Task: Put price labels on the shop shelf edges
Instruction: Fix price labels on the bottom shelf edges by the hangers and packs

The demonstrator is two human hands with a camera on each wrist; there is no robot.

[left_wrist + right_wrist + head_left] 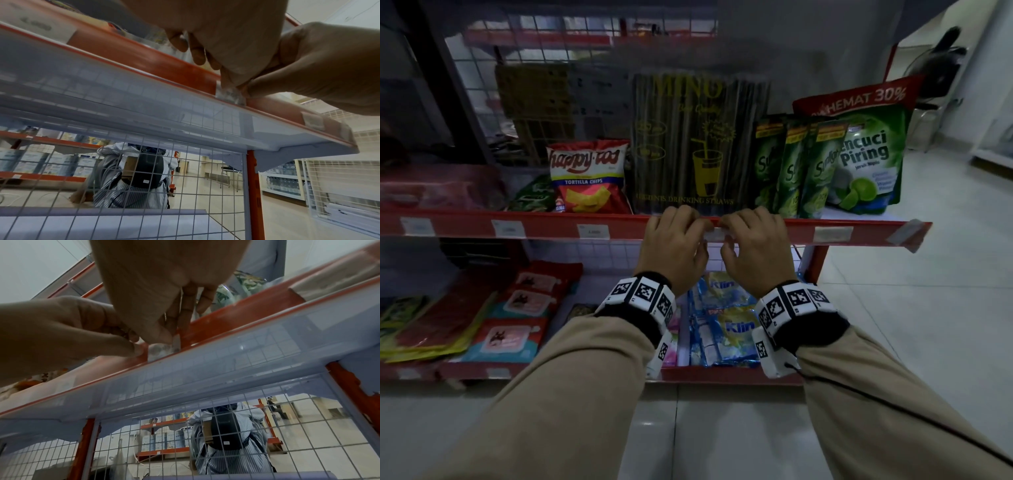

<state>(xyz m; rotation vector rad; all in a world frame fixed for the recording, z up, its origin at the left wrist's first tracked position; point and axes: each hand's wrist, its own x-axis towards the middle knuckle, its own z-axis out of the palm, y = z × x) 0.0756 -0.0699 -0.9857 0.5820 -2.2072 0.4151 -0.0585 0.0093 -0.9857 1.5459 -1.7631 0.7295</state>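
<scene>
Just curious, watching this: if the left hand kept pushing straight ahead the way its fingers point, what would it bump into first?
Probably the big dark pack of drinking straws, standing just behind the red shelf edge where the left hand rests; depth is hard to judge.

Head view down onto the shelf edge (pixel 619 224); both wrist views upward, perhaps very near it.

Red shelf (pixel 619 224): chips bag (pixel 589 176), straws pack (pixel 697 144), soap pouches (pixel 804 168).
</scene>
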